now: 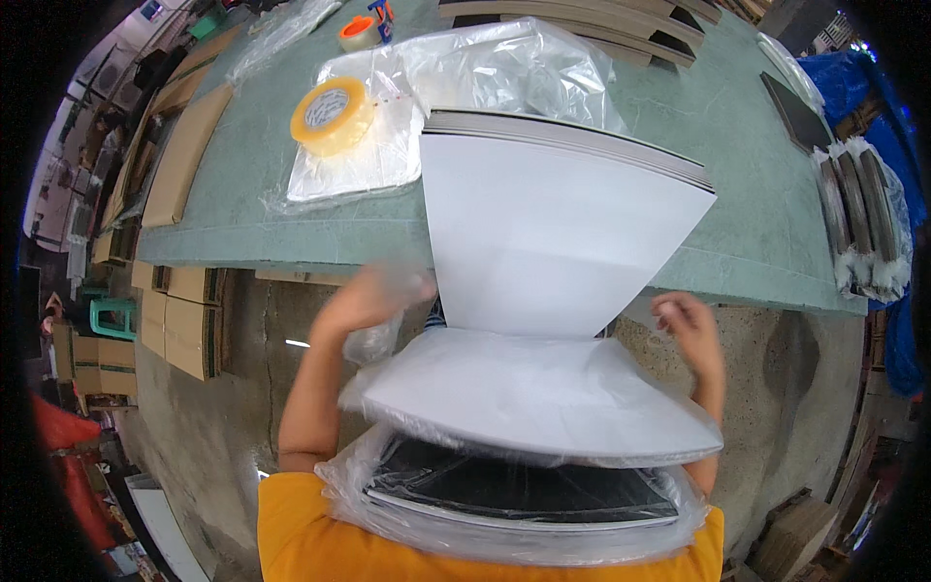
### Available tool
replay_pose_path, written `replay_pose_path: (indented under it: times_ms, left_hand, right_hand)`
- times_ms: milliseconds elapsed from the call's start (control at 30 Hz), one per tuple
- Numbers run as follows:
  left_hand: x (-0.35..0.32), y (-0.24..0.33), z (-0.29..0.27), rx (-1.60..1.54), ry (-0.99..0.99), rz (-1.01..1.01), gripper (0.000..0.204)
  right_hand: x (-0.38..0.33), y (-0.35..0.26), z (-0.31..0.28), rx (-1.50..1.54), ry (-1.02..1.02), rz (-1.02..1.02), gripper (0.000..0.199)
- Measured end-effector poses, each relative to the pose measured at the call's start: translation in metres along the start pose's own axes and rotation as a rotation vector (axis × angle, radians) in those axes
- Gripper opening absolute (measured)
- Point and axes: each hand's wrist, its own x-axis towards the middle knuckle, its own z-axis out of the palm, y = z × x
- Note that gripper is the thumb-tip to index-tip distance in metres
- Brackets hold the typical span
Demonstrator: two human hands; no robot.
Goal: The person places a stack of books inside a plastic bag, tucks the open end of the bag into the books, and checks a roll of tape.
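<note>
A stack of flared white panels (pixel 553 233) leans over the near table edge, its wide end resting on the table. Below it, close to my body, lies a white fan-shaped piece (pixel 543 393) in clear plastic film, with a dark curved piece (pixel 524 490) in film under it. My left hand (pixel 373 296) is beside the stack's left edge, smeared by motion, so its fingers are unclear. Crumpled clear film (pixel 375 339) hangs just below it. To the right of the stack is my right hand (pixel 687 320), its fingers curled in; whatever they hold is too small to make out.
On the green table (pixel 756 233) a yellow tape roll (pixel 330 109) sits on folded plastic sheets (pixel 354 170). An orange tape roll (pixel 359 33) and grey-brown boards (pixel 592 24) are farther back. Wrapped curved pieces (pixel 863 218) stand at the right edge; cartons (pixel 184 330) are on the left.
</note>
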Motion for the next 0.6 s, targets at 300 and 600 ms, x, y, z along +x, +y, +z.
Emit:
replay_pose_path:
  times_ms: [300, 600]
  left_hand:
    - [-0.015, 0.024, 0.106, -0.100, -0.509, 0.386, 0.024]
    - [0.049, 0.173, 0.049, -0.110, 0.609, 1.071, 0.012]
  right_hand:
    - [-0.039, 0.027, 0.091, -0.348, -0.890, -0.305, 0.059]
    - [0.011, -0.042, 0.140, 0.530, -1.217, 0.222, 0.040]
